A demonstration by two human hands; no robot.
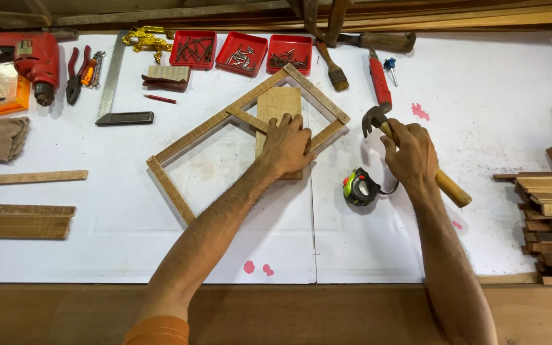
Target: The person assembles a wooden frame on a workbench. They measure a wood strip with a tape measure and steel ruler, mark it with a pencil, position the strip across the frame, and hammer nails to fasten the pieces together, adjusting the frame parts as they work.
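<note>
**Frame Assembly: Hold and Hammer Positions**

The white-covered workbench (97,255) is occupied at centre by a wooden frame (180,137), laid diagonally. A short board (279,105) lies under the frame's crosspiece and is pressed flat by the left hand (289,144), fingers spread. At 3 o'clock from it, a claw hammer (416,163) is gripped near the head by the closed right hand (410,153). A tape measure (360,187) lies at 7 o'clock from that hand. Three red nail trays (241,51) stand at 12 o'clock.

Risk: with light downward pressure, the frame may shift; fingers near a strike point may be hit.
</note>
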